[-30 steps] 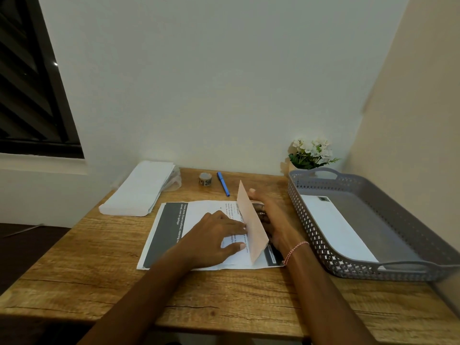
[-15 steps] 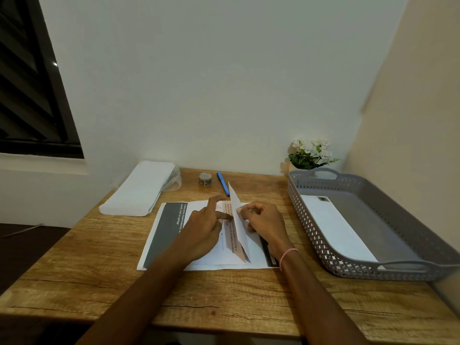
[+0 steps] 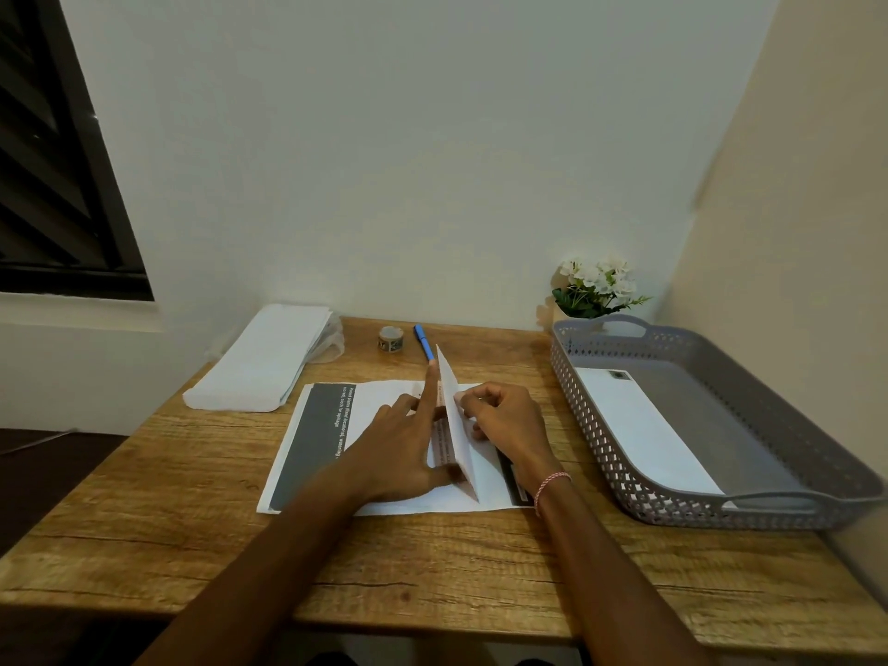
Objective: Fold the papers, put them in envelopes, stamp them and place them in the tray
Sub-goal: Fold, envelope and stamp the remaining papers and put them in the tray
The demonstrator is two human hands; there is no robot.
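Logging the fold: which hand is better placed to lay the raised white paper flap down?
Likely the right hand: it pinches the upright flap of the white printed paper. The left hand lies beside it with straight fingers, index along the flap, steadying, not gripping.

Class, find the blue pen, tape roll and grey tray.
blue pen (image 3: 424,342), head view, middle of its barrel.
tape roll (image 3: 390,339), head view, its outer side.
grey tray (image 3: 682,511), head view, its perforated front wall.

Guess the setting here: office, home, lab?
Probably a home desk corner, set up for mailing: small wooden table against plain walls, a window beside it, an envelope stack, a grey tray, potted flowers.
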